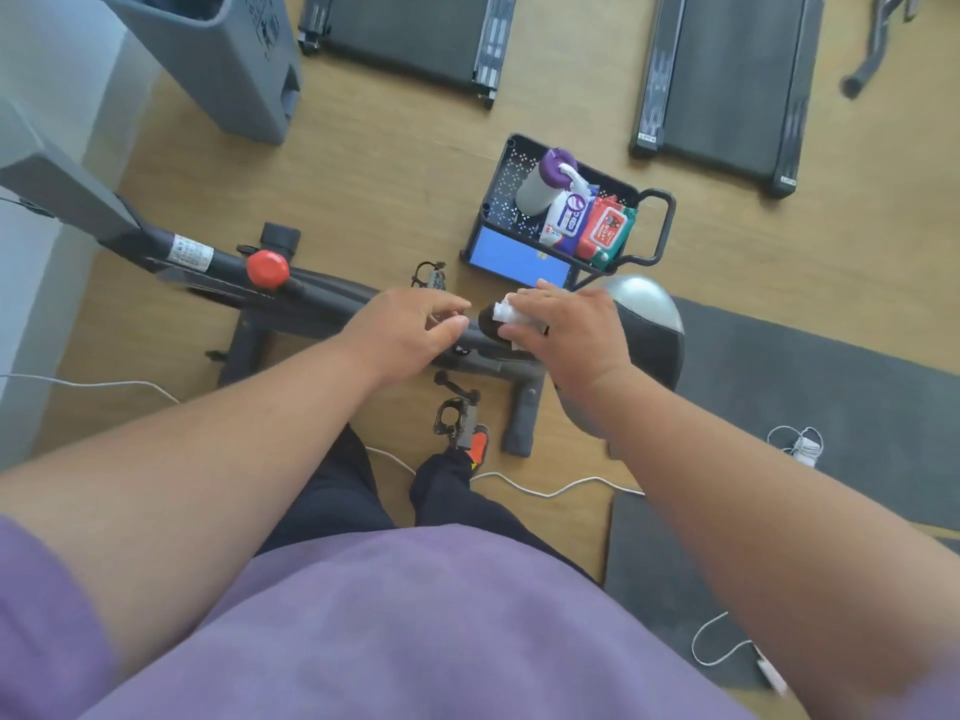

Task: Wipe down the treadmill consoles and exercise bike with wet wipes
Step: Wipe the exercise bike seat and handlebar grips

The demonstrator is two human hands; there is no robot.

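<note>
Nearest the camera is the person's purple shirt (395,631), with both bare forearms reaching forward and down over dark trousers and an orange shoe (479,445) on the wooden floor (374,163).

The right hand (563,330) lies palm down on a crumpled white wet wipe (506,311), its fingers bent over the wipe and pressing it against the dark rounded seat of the black exercise bike (322,304). The left hand (410,324) hovers just beside it over the bike's frame, fingers loosely curled and thumb close to the forefinger; it appears to hold nothing, though whether it touches the frame is unclear.

To do this step well, I would keep the wipe flat under the palm and work it right round the seat's nose and sides, with the left hand steadying the frame so the bike does not rock. The red round knob (268,269) further along the frame probably wants a pass too.

Beyond the hands stands a black perforated metal trolley (501,200) holding a purple-capped white canister (545,181) and wet wipe packs (587,223). Further off are a grey plastic bin (218,59) and two black treadmill decks (415,39).
</note>
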